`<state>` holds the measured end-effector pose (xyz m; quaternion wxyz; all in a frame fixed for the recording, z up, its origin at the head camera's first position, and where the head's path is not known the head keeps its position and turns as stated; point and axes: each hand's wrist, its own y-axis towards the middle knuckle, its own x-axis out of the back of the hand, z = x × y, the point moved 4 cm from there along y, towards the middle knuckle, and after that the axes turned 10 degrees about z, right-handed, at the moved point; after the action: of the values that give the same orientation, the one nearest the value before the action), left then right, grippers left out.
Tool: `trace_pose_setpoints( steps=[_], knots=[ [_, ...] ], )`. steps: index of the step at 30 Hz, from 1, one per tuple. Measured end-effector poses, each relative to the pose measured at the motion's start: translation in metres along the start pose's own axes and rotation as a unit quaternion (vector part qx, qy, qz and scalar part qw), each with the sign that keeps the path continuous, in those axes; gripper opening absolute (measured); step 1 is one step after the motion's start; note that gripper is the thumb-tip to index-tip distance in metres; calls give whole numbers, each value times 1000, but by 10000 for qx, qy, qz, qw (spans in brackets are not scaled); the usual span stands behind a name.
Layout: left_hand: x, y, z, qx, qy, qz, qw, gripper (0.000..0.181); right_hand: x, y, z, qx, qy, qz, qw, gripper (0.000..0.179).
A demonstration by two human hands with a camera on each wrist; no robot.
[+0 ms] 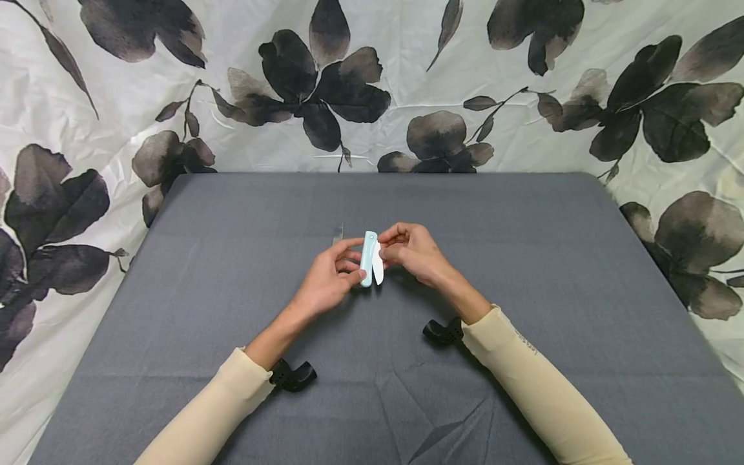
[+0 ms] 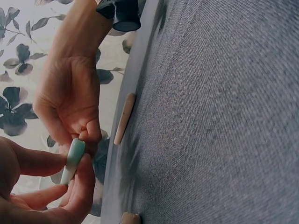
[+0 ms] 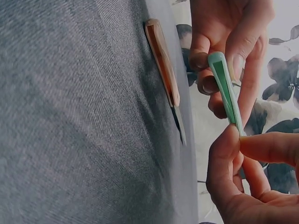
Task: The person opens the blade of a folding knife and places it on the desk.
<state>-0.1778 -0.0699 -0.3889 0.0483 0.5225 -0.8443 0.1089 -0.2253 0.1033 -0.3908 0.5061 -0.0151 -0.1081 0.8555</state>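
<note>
Between my hands is a small folding knife (image 1: 368, 259) with a pale mint-green handle and a white blade (image 1: 378, 265), swung part way out and pointing down toward me. My left hand (image 1: 330, 278) grips the handle, thumb at its near end and fingers along its far part. My right hand (image 1: 420, 255) pinches the knife with thumb and forefinger by the blade's upper end. The handle's open slot (image 3: 225, 86) faces the right wrist camera. On the table lies a second knife (image 3: 163, 65) with a brownish handle, its metal blade (image 1: 338, 234) showing past my left hand.
A grey cloth (image 1: 261, 206) covers the table, with creases near the front. In the left wrist view a tan oblong piece (image 2: 125, 119) lies on it, and a brownish end (image 2: 131, 218) shows at the bottom edge. A floral sheet (image 1: 401, 77) hangs behind.
</note>
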Motion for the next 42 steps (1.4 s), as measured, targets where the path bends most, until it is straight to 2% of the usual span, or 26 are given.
trace_pose_setpoints(
  steps=[4,10,20,26,35,42],
  knots=[
    [2,0,0,-14,-24,9,10000,60,0,-1,0,63,-65,-1,10000,28],
    [3,1,-1,-2,-216,-261,9994,61,0,-3,3,334,-52,-188,9993,27],
    [4,4,-4,-106,-490,-630,9968,61,-5,-7,7,355,-274,-87,9990,45],
    [4,3,-4,-198,-496,-646,9965,63,-5,-8,7,412,-323,-199,9984,42],
    [5,1,-2,-137,-470,-576,9971,68,-1,-9,4,415,-339,-240,9983,42],
    [8,0,-1,-176,-467,-474,9976,68,3,-10,3,292,-512,-182,9981,40]
  ],
)
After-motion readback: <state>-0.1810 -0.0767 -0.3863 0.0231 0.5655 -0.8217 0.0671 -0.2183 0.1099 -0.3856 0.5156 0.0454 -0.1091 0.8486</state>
